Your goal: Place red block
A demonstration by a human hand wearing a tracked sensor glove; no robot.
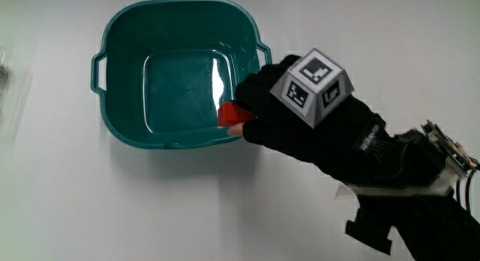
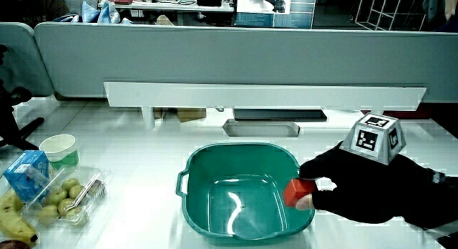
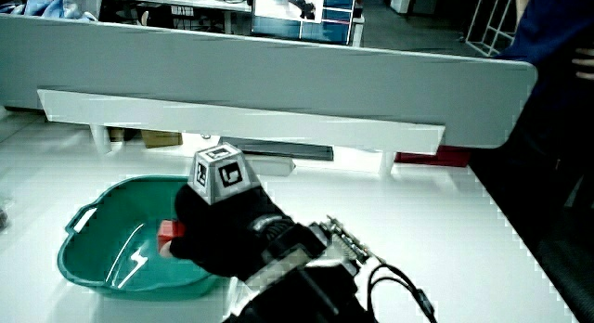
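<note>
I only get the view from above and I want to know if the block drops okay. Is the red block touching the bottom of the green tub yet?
Observer: No. In a side view the red block is up at the level of the tub's rim, held in the hand.
Operator: What else is on the table? I only see the tub.
Observer: A side view shows a clear box of small green fruit, a blue carton, a cup and bananas beside the tub.
Operator: Is anything in the tub?
Observer: Nothing shows inside it in a side view.
</note>
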